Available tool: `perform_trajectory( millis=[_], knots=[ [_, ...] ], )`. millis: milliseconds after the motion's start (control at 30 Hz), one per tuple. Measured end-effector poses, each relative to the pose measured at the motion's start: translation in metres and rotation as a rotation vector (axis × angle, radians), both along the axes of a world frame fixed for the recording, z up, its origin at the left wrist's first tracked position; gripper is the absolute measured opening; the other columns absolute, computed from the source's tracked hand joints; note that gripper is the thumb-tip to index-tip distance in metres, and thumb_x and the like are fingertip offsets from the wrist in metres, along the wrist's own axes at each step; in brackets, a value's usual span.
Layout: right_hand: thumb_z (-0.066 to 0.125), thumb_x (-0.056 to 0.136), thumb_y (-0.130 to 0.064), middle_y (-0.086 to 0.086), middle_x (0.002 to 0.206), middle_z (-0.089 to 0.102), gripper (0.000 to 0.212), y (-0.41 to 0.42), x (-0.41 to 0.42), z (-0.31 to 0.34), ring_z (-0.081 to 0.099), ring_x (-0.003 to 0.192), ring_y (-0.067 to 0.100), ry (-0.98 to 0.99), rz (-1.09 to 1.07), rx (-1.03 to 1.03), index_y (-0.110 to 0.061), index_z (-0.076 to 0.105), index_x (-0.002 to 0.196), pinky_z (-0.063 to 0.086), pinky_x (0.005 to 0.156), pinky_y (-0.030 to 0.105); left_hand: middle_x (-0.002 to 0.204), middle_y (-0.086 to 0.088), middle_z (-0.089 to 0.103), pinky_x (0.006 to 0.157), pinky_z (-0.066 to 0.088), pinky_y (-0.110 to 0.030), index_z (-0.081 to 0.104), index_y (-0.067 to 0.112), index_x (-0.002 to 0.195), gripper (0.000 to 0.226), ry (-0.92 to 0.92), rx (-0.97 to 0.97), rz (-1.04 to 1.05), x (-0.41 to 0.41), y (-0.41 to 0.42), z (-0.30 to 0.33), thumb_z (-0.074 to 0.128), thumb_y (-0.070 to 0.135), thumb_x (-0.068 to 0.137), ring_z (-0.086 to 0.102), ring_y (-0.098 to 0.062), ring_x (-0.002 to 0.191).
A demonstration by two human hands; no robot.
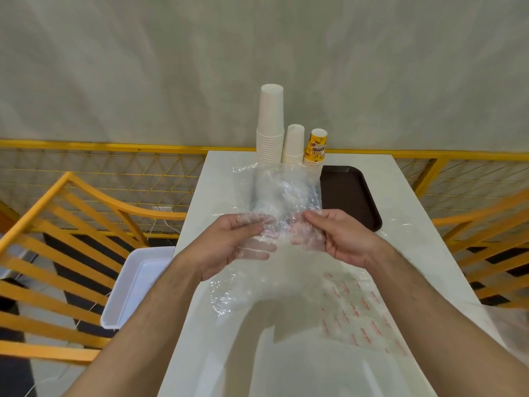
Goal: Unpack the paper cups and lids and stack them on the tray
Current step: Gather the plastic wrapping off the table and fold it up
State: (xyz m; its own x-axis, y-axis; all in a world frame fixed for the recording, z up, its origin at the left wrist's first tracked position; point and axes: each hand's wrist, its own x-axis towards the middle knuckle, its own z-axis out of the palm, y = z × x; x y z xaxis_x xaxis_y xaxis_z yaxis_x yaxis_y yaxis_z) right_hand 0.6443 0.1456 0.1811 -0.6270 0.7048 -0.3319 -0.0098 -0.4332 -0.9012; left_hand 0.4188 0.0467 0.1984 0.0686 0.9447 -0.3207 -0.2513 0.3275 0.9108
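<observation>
- A clear plastic bag with red print [361,319] is laid flat on the white table [400,196], nearest the camera, in front of the bubble wrap.
- A white tray [134,285] is seen off the table's left edge, level with the left forearm and lower than the tabletop.
- The bubble wrap [282,193] is held up over the table middle; its near edge is pinched from both sides.
- Left hand [237,242]: fingers curled into the wrap's near left edge, thumb on top, wrap grasped.
- Right hand [340,236]: fingers curled behind the wrap's near right edge, thumb in front, wrap grasped.
- What is inside the wrap cannot be told; only blurred clear film is seen.
- A dark brown tray [350,193] is set just right of the wrap, on the table.
- Behind the wrap, three upside-down cup stacks are lined up: a tall white cup stack [270,124], a shorter white cup stack [294,144], a yellow printed cup stack [315,149].
- Whether the stacks stand on the brown tray's far end cannot be told; their bases are hidden by the wrap.
- Yellow chairs [65,253] are seen on both sides of the table.
</observation>
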Motion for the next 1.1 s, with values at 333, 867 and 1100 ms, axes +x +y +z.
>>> perform_trajectory(
  millis=[333, 867, 1100],
  knots=[
    [0.057, 0.097, -0.012, 0.015, 0.124, 0.07, 0.032, 0.002, 0.006, -0.004, 0.071, 0.103, 0.031, -0.028, 0.096, 0.029, -0.003, 0.065, 0.127, 0.061, 0.081, 0.03, 0.108, -0.017, 0.07, 0.079, 0.062, -0.037, 0.068, 0.004, 0.119, 0.024, 0.082, 0.012, 0.081, 0.005, -0.001, -0.007, 0.054, 0.003, 0.099, 0.073, -0.035, 0.093],
    [0.061, 0.091, -0.031, 0.011, 0.115, 0.074, 0.03, 0.01, 0.011, 0.008, 0.074, 0.097, 0.032, -0.175, 0.144, 0.111, -0.017, 0.077, 0.112, 0.058, 0.085, 0.04, 0.12, -0.02, 0.069, 0.09, 0.058, -0.04, 0.063, 0.016, 0.13, 0.035, 0.111, 0.01, -0.107, -0.007, -0.004, -0.004, 0.047, 0.002, 0.102, 0.068, -0.037, 0.108],
    [0.064, 0.091, -0.023, 0.026, 0.128, 0.063, 0.032, 0.013, 0.014, 0.006, 0.072, 0.102, 0.035, -0.17, 0.137, 0.108, -0.013, 0.074, 0.12, 0.062, 0.081, 0.035, 0.107, -0.02, 0.072, 0.088, 0.059, -0.041, 0.065, 0.014, 0.129, 0.033, 0.11, 0.033, -0.071, -0.015, -0.007, -0.003, 0.047, 0.006, 0.102, 0.071, -0.034, 0.103]
  ],
)
